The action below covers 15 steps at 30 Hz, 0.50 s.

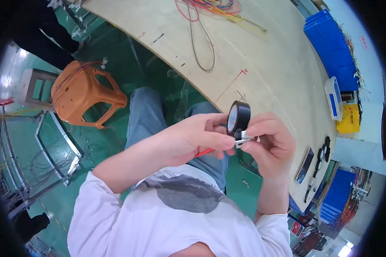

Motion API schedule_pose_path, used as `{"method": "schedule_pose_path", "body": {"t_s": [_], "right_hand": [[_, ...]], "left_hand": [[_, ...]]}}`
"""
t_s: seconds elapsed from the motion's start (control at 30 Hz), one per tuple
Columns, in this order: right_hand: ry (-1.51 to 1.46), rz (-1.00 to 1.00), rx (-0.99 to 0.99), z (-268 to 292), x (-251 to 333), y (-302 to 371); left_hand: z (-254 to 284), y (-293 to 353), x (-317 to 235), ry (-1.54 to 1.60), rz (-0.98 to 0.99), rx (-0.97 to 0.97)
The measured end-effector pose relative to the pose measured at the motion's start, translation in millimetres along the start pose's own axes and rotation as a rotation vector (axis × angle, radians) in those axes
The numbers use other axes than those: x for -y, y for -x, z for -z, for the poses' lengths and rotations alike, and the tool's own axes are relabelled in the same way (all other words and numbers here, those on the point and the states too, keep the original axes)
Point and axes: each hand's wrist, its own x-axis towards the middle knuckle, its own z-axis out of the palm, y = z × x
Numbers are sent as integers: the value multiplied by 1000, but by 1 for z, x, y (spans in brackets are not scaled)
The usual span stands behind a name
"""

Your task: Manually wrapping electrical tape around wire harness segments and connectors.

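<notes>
My left hand [197, 136] and my right hand [271, 143] meet in front of me, close to the table's near edge. Between their fingertips is a small white connector-like piece [243, 140], pinched from both sides. A roll of black tape [240, 116] stands on edge just above it, against the fingers of my left hand. Whether its tape end sticks to the white piece, I cannot tell. A thin red strand [204, 152], perhaps a wire, shows under my left palm. The fingers of my right hand curl inward, hiding part of the white piece.
The wooden table [270, 55] bears a bundle of coloured wires [214, 6] at its far side. Tape rolls [320, 159] and a dark phone-like slab [304, 165] lie at the right. Blue bins [330, 47] stand beyond. An orange stool [83, 96] is at the left, near another person's legs [47, 34].
</notes>
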Motion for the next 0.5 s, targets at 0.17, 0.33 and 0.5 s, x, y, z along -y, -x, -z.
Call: {"method": "schedule_pose_path", "body": {"t_s": [0.17, 0.33, 0.5], "right_hand": [[-16, 45, 100, -1, 3, -6], [73, 78, 77, 1, 4, -2], [-30, -34, 77, 4, -2, 6]], "left_hand": [[-13, -3, -10, 153, -37, -12], [-18, -6, -22, -111, -180, -89], [-20, 0, -39, -241, -191, -245]]}}
